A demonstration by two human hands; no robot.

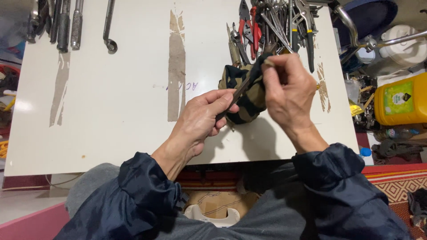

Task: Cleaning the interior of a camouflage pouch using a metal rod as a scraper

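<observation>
Nearest of all are two dark blue jacket sleeves (133, 195) and grey trousers, low in the view. Past them is a white tabletop (111, 111) with brown scuffed strips on it.

The left hand (202, 118) is closed around the near end of a thin dark metal tool (240, 91), with thumb and fingers wrapped on it. The tool slants up and to the right, just above the tabletop. The right hand (289, 91) is closed too. It pinches a striped cloth (247, 95), dark and tan, around the far part of the tool. The cloth is bunched up between the two hands, near the middle of the tabletop.

Farther back on the right is a big pile of tools (275, 26), with red-handled pliers (249, 29) in it. Far on the left lie some long metal rods (66, 24) and a bent metal bar (109, 26). Off the tabletop on the right stands a yellow jug (400, 100).

What could go wrong? The tool is thin, so it could slip out of the left hand's fingers if the cloth pulls hard. The far end of the tool is hidden in the cloth, so I cannot tell if it is sharp. If it is, it could poke the right hand. The pile of tools is very close behind, and an elbow or hand could bump it.
</observation>
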